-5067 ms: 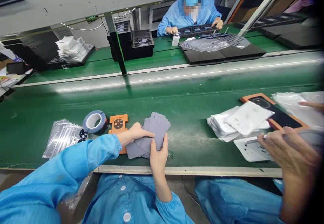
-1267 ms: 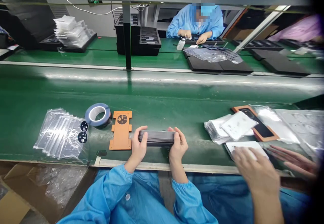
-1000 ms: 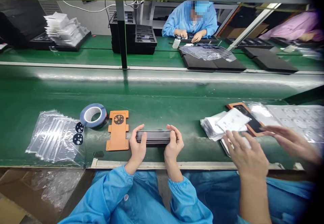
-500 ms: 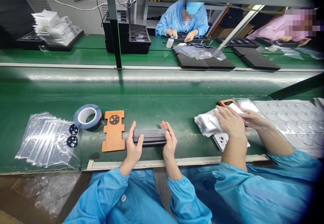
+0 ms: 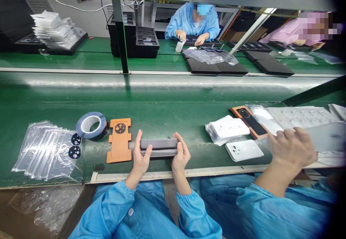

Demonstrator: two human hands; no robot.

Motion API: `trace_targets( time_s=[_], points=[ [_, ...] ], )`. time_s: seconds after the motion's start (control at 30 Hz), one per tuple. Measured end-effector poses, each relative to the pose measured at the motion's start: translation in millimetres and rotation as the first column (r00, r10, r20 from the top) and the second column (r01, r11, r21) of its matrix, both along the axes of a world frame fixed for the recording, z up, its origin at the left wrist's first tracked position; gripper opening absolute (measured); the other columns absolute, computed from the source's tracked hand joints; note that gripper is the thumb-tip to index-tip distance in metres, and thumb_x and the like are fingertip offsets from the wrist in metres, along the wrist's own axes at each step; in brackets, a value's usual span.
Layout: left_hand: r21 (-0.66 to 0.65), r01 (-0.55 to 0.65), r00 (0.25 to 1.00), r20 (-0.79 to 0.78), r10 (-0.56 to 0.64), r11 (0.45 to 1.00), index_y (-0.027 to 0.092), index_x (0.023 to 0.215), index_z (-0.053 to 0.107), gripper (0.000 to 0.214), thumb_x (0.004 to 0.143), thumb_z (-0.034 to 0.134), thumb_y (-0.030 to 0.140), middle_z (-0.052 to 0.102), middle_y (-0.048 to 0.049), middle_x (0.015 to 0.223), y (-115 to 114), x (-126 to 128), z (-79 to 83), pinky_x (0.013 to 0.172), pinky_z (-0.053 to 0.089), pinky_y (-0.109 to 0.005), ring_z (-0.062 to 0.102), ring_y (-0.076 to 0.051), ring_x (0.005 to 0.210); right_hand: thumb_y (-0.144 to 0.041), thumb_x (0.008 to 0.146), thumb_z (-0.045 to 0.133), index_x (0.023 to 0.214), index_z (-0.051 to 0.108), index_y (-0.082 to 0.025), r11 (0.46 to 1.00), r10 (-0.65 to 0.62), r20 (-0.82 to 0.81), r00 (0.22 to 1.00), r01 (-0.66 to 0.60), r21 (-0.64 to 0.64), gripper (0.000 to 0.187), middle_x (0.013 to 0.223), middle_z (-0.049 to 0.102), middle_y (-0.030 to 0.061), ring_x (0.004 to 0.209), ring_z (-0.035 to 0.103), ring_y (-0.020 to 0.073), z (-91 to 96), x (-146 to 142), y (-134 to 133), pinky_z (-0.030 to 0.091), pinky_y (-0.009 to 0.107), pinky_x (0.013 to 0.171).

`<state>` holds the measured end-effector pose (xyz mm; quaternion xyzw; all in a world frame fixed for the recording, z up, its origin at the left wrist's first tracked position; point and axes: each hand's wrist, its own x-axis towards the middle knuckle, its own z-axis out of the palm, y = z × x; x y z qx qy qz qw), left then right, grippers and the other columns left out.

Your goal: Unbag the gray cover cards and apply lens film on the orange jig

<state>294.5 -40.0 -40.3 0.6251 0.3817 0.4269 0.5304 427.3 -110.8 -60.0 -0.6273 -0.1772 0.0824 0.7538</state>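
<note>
Near the middle of the frame, a person's left hand and right hand hold a stack of grey cards between them. The left hand grips one end and the right hand grips the other — both are curled, with thumbs on the near side. The cards show their thin edges. I cannot tell if the stack touches the green table.

Just left of the left hand lies an orange plate with a black round piece near its top. Next to it, further left, is a roll of blue tape. Clear bags are spread out at the lower left, with two black round pieces by their right side.

On the right side of the frame are a pile of white packets, a white card with holes and an orange frame with a dark middle. Another person's hand is there too — it holds a pale sheet.
</note>
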Motion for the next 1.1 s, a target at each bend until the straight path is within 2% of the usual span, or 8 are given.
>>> trace_targets(
  time_s=[0.1, 0.2, 0.37, 0.53, 0.73, 0.97, 1.03, 1.1],
  points=[
    [0.009, 0.006, 1.000, 0.015, -0.007, 1.000, 0.024, 0.142, 0.049, 0.049, 0.097, 0.051, 0.043, 0.051, -0.0096, 0.150, 0.1, -0.1, 0.4, 0.120, 0.028, -0.044, 0.042, -0.027, 0.142, -0.041, 0.096, 0.046, 0.124, 0.067, -0.014, 0.997, 0.062, -0.006, 0.998, -0.061, 0.036, 0.044, 0.123, 0.070, 0.0143, 0.118, 0.063, 0.0289, 0.1, -1.4, 0.6, 0.043, 0.050, 0.105],
    [-0.030, -0.035, 0.999, 0.015, 0.036, 0.999, 0.020, 0.119, 0.065, 0.034, 0.097, 0.051, 0.041, 0.072, -0.0099, 0.116, 3.0, 1.7, 1.4, 0.110, 0.040, -0.045, 0.063, -0.026, 0.116, -0.044, 0.093, 0.049, 0.119, 0.069, -0.015, 0.998, 0.045, -0.016, 0.999, -0.046, -0.042, 0.044, 0.108, 0.074, 0.0121, 0.104, 0.066, 0.0273, -0.7, 3.5, 2.4, 0.047, 0.045, 0.096],
    [-0.036, -0.172, 0.984, 0.044, 0.174, 0.984, 0.020, 0.094, 0.069, 0.022, 0.091, 0.059, 0.039, 0.071, -0.0094, 0.111, 11.2, 9.4, 4.0, 0.101, 0.046, -0.039, 0.063, -0.027, 0.112, -0.039, 0.083, 0.061, 0.074, 0.066, -0.017, 0.994, -0.008, -0.027, 1.000, 0.005, -0.112, 0.025, 0.081, 0.069, 0.0065, 0.083, 0.064, 0.0226, 0.3, 12.9, 14.8, 0.047, 0.036, 0.082],
    [-0.073, -0.177, 0.983, 0.031, 0.180, 0.981, 0.020, 0.078, 0.064, 0.031, 0.096, 0.048, 0.040, 0.071, -0.0050, 0.082, 12.3, 13.0, 4.9, 0.083, 0.049, -0.034, 0.065, -0.023, 0.083, -0.037, 0.082, 0.059, 0.068, 0.060, -0.018, 0.995, 0.017, -0.053, 0.998, -0.022, -0.101, 0.024, 0.067, 0.063, 0.0015, 0.068, 0.059, 0.0181, 6.4, 12.2, 25.6, 0.046, 0.031, 0.071],
    [-0.095, -0.221, 0.975, -0.014, 0.221, 0.971, 0.019, 0.078, 0.063, 0.034, 0.097, 0.045, 0.041, 0.070, -0.0050, 0.083, 8.5, 11.3, 6.5, 0.081, 0.047, -0.032, 0.064, -0.022, 0.084, -0.037, 0.080, 0.058, 0.068, 0.061, -0.017, 0.989, 0.038, -0.075, 0.996, -0.048, -0.137, 0.023, 0.067, 0.063, 0.0015, 0.068, 0.058, 0.0177, 7.7, 10.2, 25.2, 0.045, 0.029, 0.070],
    [-0.040, -0.180, 0.980, -0.089, 0.176, 0.983, 0.020, 0.082, 0.061, 0.036, 0.100, 0.036, 0.040, 0.069, -0.0056, 0.085, 9.2, 10.4, 2.5, 0.082, 0.049, -0.033, 0.065, -0.022, 0.085, -0.037, 0.078, 0.053, 0.063, 0.059, -0.019, 0.977, 0.059, -0.039, 0.997, -0.066, -0.204, 0.025, 0.064, 0.061, 0.0011, 0.066, 0.055, 0.0178, 9.5, 18.1, 28.3, 0.044, 0.029, 0.069],
    [-0.003, -0.123, 0.984, -0.127, 0.122, 0.992, 0.020, 0.088, 0.061, 0.032, 0.099, 0.040, 0.041, 0.070, -0.0065, 0.090, 12.1, 5.2, 7.3, 0.087, 0.049, -0.035, 0.066, -0.022, 0.091, -0.036, 0.077, 0.051, 0.061, 0.059, -0.019, 0.966, 0.086, -0.021, 0.996, -0.089, -0.244, 0.025, 0.063, 0.062, 0.0019, 0.067, 0.056, 0.0187, 13.4, 25.8, 33.6, 0.043, 0.029, 0.068],
    [0.051, -0.048, 0.986, -0.159, 0.055, 0.998, 0.020, 0.096, 0.062, 0.024, 0.092, 0.054, 0.043, 0.070, -0.0089, 0.106, 16.5, -0.9, 18.1, 0.098, 0.046, -0.038, 0.064, -0.025, 0.106, -0.035, 0.075, 0.049, 0.059, 0.061, -0.019, 0.949, 0.129, -0.002, 0.992, -0.124, -0.289, 0.026, 0.064, 0.064, 0.0028, 0.069, 0.057, 0.0198, 19.5, 35.3, 41.5, 0.043, 0.029, 0.070]
  ],
)
